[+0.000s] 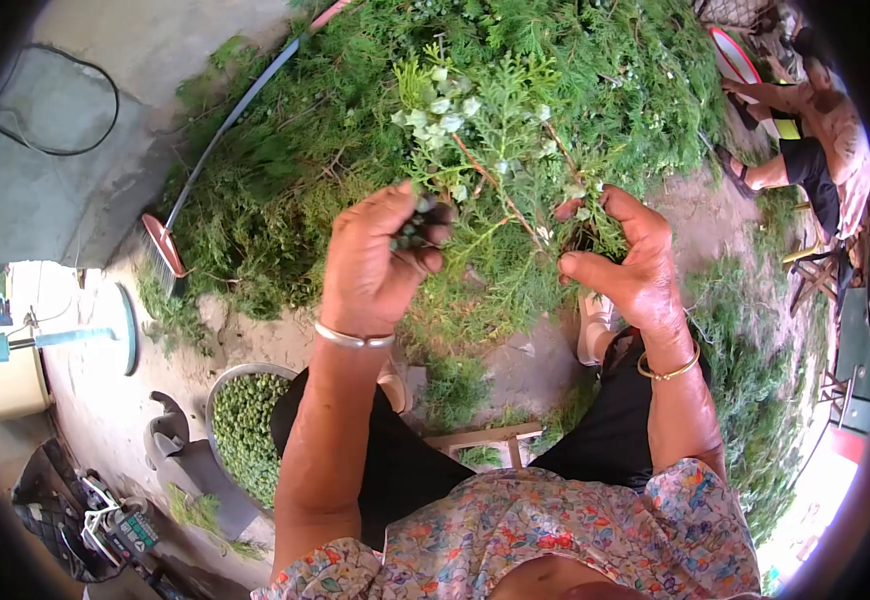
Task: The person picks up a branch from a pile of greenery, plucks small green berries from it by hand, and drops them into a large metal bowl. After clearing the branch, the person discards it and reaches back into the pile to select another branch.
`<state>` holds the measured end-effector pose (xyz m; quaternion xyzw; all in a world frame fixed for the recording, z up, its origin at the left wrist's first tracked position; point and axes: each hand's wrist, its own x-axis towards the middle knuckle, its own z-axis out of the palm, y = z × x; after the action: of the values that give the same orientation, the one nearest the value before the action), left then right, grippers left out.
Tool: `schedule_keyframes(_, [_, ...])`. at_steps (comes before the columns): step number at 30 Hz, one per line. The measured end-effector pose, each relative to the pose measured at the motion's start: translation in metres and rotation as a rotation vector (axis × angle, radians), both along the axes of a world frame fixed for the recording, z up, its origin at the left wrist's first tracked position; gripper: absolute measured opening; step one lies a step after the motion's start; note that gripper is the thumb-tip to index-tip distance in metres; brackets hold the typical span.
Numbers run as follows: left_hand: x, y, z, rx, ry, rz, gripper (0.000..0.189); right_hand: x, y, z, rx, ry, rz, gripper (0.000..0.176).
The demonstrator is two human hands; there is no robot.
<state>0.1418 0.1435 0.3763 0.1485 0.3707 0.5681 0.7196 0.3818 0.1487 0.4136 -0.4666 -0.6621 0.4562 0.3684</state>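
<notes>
A leafy green branch [500, 180] with pale green cones [440, 115] spreads in front of me. My right hand [630, 250] pinches its stems at the right side, thumb and forefinger near the leaves. My left hand [385, 250] is curled around several small dark green cones [415, 225], left of the branch; its fingertips look dark. A silver bangle circles my left wrist and a gold one my right wrist.
A big heap of cut branches [275, 160] lies ahead. A basin of green cones [255, 430] stands at my lower left. A broom [163, 250] leans on the heap. Another person [820, 150] sits at the upper right. A teal fan [120, 330] stands left.
</notes>
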Motion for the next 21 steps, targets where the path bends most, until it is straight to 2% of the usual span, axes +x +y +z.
schedule_keyframes(1, [0.007, -0.001, -0.001, -0.032, 0.083, 0.013, 0.014, 0.000, -0.001, 0.000, -0.090, 0.066, -0.003, 0.031])
schedule_keyframes(3, [0.017, -0.002, 0.006, 0.006, 0.072, 0.107, 0.020, 0.000, 0.000, 0.002, -0.082, 0.042, 0.010, 0.030])
schedule_keyframes(5, [0.017, -0.003, 0.015, 0.048, 0.012, 0.023, 0.022, -0.002, 0.001, 0.002, -0.068, 0.014, 0.016, 0.030])
schedule_keyframes(6, [0.015, -0.002, 0.012, 0.084, -0.096, -0.021, 0.021, -0.002, 0.002, 0.000, -0.046, 0.023, 0.033, 0.030])
schedule_keyframes(11, [0.003, -0.002, 0.016, 0.037, -0.225, -0.098, 0.012, -0.001, 0.003, -0.002, -0.051, 0.028, 0.035, 0.029])
schedule_keyframes(13, [0.002, -0.002, 0.019, 0.027, 0.009, -0.054, 0.010, -0.001, 0.004, -0.001, 0.120, -0.060, 0.072, 0.030])
schedule_keyframes(16, [0.003, -0.002, 0.020, 0.053, 0.105, 0.014, 0.009, -0.001, 0.005, -0.001, 0.133, -0.078, 0.077, 0.031])
schedule_keyframes(20, [0.004, -0.004, 0.024, 0.038, 0.028, -0.042, 0.007, -0.001, 0.004, 0.000, 0.122, -0.085, 0.074, 0.030])
schedule_keyframes(21, [0.001, -0.002, 0.022, 0.046, 0.100, 0.025, 0.006, -0.001, 0.004, 0.001, 0.084, -0.077, 0.067, 0.030])
